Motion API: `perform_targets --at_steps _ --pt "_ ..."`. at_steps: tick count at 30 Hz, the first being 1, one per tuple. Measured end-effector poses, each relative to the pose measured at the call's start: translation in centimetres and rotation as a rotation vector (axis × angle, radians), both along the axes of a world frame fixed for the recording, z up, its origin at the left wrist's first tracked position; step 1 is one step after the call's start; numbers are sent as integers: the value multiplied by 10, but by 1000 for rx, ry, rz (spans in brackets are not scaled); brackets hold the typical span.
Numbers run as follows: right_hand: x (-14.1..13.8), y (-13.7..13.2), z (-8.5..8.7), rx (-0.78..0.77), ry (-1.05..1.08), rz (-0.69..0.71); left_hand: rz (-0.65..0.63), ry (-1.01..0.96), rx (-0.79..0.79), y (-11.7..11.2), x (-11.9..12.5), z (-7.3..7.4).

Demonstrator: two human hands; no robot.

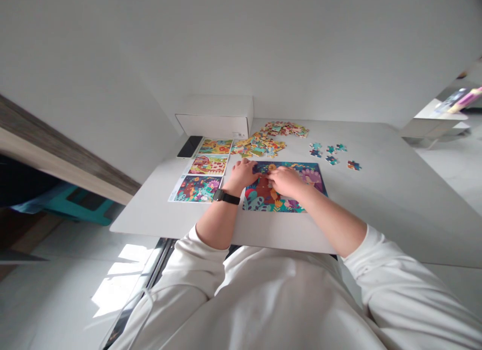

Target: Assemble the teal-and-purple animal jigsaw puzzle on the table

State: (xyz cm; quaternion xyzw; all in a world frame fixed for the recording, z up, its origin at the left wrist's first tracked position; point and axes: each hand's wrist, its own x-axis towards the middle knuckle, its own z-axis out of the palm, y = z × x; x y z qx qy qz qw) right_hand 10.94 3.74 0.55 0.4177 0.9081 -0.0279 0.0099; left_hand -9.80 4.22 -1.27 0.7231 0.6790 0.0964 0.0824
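A nearly filled jigsaw puzzle (265, 202) with a colourful floral scene lies flat on the white table (376, 194), directly in front of me. My left hand (243, 174), with a black watch (226, 196) on its wrist, rests at the puzzle's upper left edge. My right hand (286, 183) lies on the puzzle's middle, its fingertips close to my left hand. Whether either hand holds a piece is hard to see. Loose pieces lie in a pile (259, 146) beyond the puzzle, with another heap (285, 129) behind it. Several teal pieces (326, 151) sit to the right.
Three printed picture cards (196, 188) lie in a column left of the puzzle. A black phone (190, 146) and a white box (214, 116) stand at the table's far left corner. A teal chair (79, 204) shows beyond the table's left side.
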Motion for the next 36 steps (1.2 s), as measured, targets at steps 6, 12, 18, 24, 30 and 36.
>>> perform_targets --at_steps 6,12,18,24,30,36 --pt "2 0 3 14 -44 11 1 3 2 -1 2 -2" --pt "5 2 -5 12 -26 23 9 3 6 -2 2 -4" --pt "4 3 -7 -4 -32 37 -148 -2 86 2 2 -11" --pt "6 5 -4 -54 4 37 -394 35 -16 13 -6 -20" --pt "8 10 -6 -65 58 43 -392 21 -15 20 -11 -24" --pt "8 12 -9 -39 64 68 -328 48 25 17 -5 -24"
